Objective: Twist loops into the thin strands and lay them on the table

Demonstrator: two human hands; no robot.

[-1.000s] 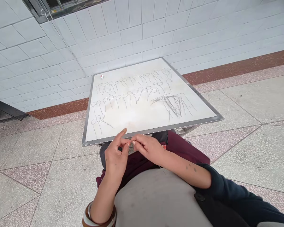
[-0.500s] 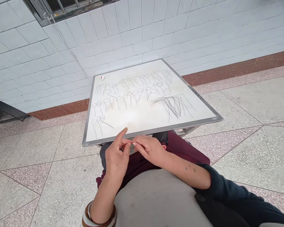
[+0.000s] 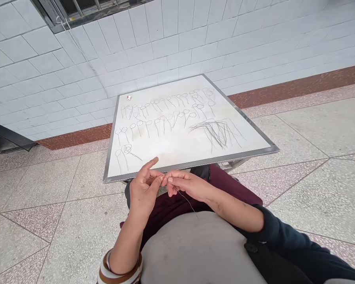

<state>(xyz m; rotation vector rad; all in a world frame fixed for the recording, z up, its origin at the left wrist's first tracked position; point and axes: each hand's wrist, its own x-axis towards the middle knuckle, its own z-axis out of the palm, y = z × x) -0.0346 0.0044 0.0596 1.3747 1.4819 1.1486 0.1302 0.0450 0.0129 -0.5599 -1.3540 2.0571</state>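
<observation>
A thin dark wire (image 3: 190,203) hangs from between my hands over my lap, its loose end reaching my grey top. My left hand (image 3: 144,194) pinches near the wire's upper end with thumb and a finger, while another finger points up and away. Fingertips of my right hand (image 3: 189,184) are closed on the wire right beside the left fingertips. What lies between the fingertips is mostly hidden. On the white table (image 3: 171,152) beyond, several looped wires (image 3: 148,123) lie in rows. A tangled bunch of straighter wires (image 3: 217,132) rests toward the right.
A small red and white object (image 3: 129,98) sits in the table's far left corner. The table's grey metal edge (image 3: 195,162) is just past my hands. Behind stands a tiled wall (image 3: 165,51) with a barred window (image 3: 85,8). Speckled floor (image 3: 85,228) surrounds the table.
My right hand has turned, and its lower fingers now show curled beneath. The wire's tail has come into sight, hanging toward my top. My left hand has shifted slightly left.
</observation>
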